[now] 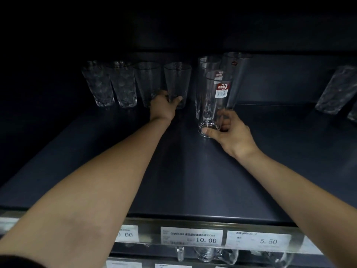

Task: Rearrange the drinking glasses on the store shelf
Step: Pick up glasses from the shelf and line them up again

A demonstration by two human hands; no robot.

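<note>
On the dark shelf (173, 171) a row of clear tumblers stands at the back left. My left hand (164, 107) is wrapped around the base of the rightmost plain tumbler (177, 82). A plain tumbler (147, 82) and two patterned tumblers (123, 84) stand to its left. My right hand (229, 132) grips the base of a tall clear glass with a red label (216, 97), upright and forward of the others. Behind it stand two more tall glasses (204, 66) and a wider labelled glass (237, 74).
At the far right, patterned glasses (336, 91) stand at the shelf's edge of view. Price tags (191, 235) run along the metal front rail. More glassware (206, 254) shows on the shelf below. The upper shelf overhead is dark.
</note>
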